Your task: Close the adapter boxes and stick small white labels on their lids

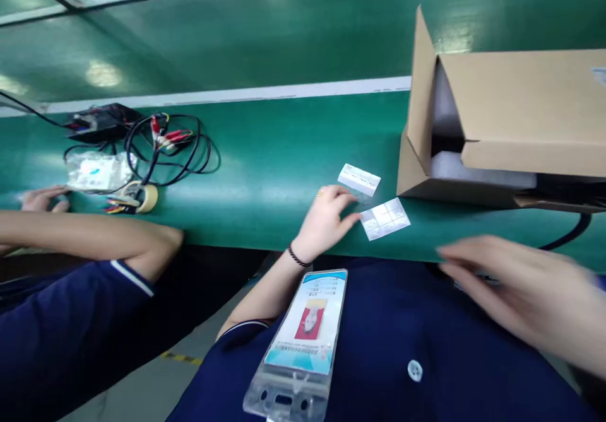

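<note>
Table (265, 157) is spanning the view. Box (525, 97) is sitting on it, end flap standing open. Cables (152, 166) are lying well left of box. Right hand (516, 283), blurred, is hovering on box's near side, fingers loosely parted, seemingly gripping nothing. Left hand (326, 220) is resting left of box, fingers half bent, thumb meeting sheet (386, 219); pinching or not, can't tell. Sheet and strip (359, 180) are lying just left of box. Step looks like handling sheet; lifting it would be calling for a thin-edge pinch.

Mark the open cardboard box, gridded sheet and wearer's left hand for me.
Cardboard box (525, 97): head view, broad upper panel.
Gridded sheet (386, 219): head view, its middle.
Left hand (324, 220): head view, back of hand.
</note>
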